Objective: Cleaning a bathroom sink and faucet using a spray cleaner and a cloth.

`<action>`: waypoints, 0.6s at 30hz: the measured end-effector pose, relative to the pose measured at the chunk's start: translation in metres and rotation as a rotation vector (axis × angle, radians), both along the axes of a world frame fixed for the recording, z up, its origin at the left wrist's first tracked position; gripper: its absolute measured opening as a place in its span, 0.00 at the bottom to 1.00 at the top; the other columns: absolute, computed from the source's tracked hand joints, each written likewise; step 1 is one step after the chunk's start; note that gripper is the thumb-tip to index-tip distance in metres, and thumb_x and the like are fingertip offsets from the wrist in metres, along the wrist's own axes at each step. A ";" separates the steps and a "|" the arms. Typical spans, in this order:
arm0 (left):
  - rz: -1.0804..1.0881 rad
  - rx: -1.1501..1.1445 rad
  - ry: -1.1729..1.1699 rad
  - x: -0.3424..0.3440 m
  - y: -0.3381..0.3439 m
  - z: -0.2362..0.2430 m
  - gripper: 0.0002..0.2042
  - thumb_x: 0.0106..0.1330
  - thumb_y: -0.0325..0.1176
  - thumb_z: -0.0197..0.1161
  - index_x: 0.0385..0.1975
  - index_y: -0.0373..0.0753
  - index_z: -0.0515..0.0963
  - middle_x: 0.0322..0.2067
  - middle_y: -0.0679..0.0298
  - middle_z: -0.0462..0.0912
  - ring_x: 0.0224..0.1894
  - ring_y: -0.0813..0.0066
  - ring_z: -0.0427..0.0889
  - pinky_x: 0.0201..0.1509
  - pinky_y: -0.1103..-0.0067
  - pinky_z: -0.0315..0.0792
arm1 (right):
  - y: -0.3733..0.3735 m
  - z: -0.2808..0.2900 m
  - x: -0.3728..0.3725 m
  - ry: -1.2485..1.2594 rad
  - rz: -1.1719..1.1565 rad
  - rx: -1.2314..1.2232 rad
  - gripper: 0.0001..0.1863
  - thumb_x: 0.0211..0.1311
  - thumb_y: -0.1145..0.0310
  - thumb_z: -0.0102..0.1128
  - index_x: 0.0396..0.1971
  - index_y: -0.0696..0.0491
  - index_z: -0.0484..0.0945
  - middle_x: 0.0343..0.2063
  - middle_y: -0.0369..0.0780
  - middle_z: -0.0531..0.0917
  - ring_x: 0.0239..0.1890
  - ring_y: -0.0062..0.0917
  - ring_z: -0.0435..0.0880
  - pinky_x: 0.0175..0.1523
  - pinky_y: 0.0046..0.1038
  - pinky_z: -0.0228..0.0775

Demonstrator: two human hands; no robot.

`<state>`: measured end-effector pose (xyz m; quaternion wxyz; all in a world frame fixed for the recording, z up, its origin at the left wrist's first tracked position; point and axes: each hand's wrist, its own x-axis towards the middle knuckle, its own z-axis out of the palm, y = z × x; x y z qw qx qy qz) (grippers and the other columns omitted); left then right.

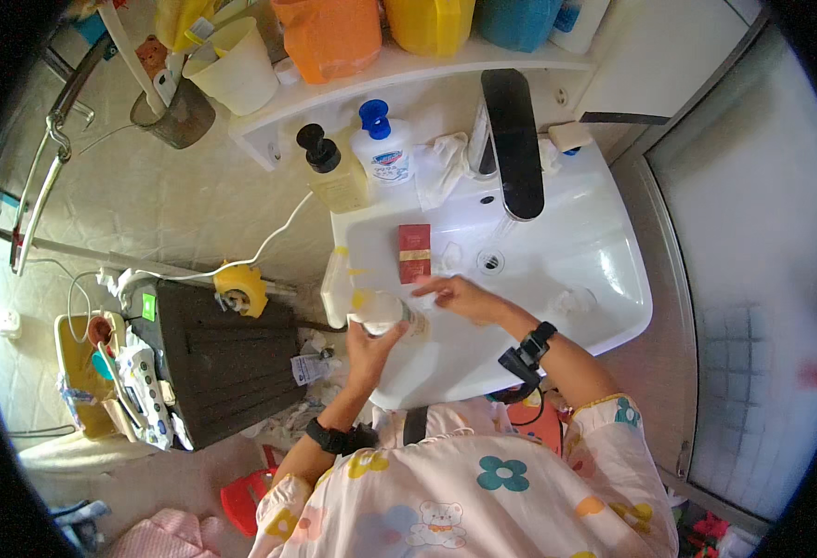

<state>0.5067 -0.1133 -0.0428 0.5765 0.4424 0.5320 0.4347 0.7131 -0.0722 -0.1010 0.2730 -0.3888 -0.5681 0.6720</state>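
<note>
At the near left of the white sink, my left hand is wrapped around a pale cup-like container with some yellow on it. My right hand hovers just right of the container, index finger stretched toward it; nothing shows in its fingers. Beyond my hands a small dark red box with a gold band lies in the basin. Beside that box is a clear, crumpled bit of something. A whitish item with yellow parts rests on the sink's left rim.
A black-topped faucet reaches over the drain. Behind the basin stand a white pump bottle, a yellowish pump bottle and a white cloth. Large jugs line the shelf above. A dark cabinet stands left.
</note>
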 end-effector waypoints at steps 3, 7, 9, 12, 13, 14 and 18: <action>0.023 0.093 0.137 -0.004 0.010 0.013 0.20 0.48 0.25 0.66 0.42 0.33 0.68 0.37 0.62 0.75 0.38 0.75 0.75 0.43 0.80 0.70 | 0.001 -0.020 0.000 -0.910 -0.214 0.214 0.35 0.44 0.57 0.64 0.54 0.47 0.60 0.56 0.56 0.54 0.57 0.53 0.52 0.56 0.48 0.54; 0.047 0.121 0.041 -0.004 0.023 0.026 0.20 0.49 0.26 0.65 0.42 0.32 0.68 0.36 0.62 0.75 0.38 0.75 0.75 0.41 0.80 0.70 | 0.007 -0.034 -0.041 -1.017 -0.118 0.120 0.40 0.44 0.54 0.63 0.51 0.64 0.54 0.52 0.62 0.56 0.55 0.60 0.50 0.50 0.55 0.56; 0.009 0.090 0.030 0.003 0.031 0.029 0.20 0.49 0.27 0.66 0.42 0.32 0.67 0.37 0.62 0.75 0.38 0.75 0.75 0.41 0.80 0.70 | 0.023 -0.075 -0.035 -1.182 0.032 0.299 0.35 0.40 0.63 0.63 0.47 0.64 0.59 0.45 0.60 0.63 0.49 0.56 0.61 0.44 0.45 0.64; -0.026 0.055 0.031 0.014 0.034 0.037 0.21 0.49 0.27 0.66 0.43 0.34 0.66 0.38 0.61 0.74 0.39 0.74 0.75 0.41 0.79 0.71 | 0.028 -0.070 0.003 -0.640 -0.494 0.170 0.13 0.43 0.76 0.52 0.34 0.57 0.68 0.26 0.47 0.76 0.33 0.33 0.76 0.33 0.28 0.67; -0.047 0.086 0.028 0.015 0.038 0.026 0.21 0.49 0.26 0.65 0.43 0.34 0.66 0.38 0.61 0.74 0.40 0.74 0.74 0.42 0.79 0.71 | 0.025 -0.038 0.007 -0.560 -0.610 0.255 0.12 0.44 0.76 0.51 0.33 0.57 0.68 0.23 0.48 0.76 0.30 0.35 0.77 0.33 0.31 0.68; -0.067 0.110 0.022 0.016 0.040 0.014 0.21 0.49 0.25 0.65 0.43 0.34 0.66 0.38 0.61 0.74 0.40 0.73 0.74 0.43 0.79 0.71 | 0.018 -0.006 0.012 -0.480 -0.720 0.335 0.12 0.44 0.76 0.51 0.33 0.57 0.68 0.19 0.48 0.77 0.27 0.38 0.79 0.33 0.34 0.68; -0.233 0.109 0.118 0.047 0.054 -0.011 0.21 0.52 0.24 0.62 0.46 0.35 0.66 0.41 0.60 0.73 0.41 0.73 0.74 0.43 0.78 0.71 | -0.012 0.078 0.011 0.065 -0.723 0.129 0.13 0.47 0.72 0.55 0.35 0.56 0.68 0.30 0.43 0.76 0.31 0.35 0.76 0.37 0.29 0.67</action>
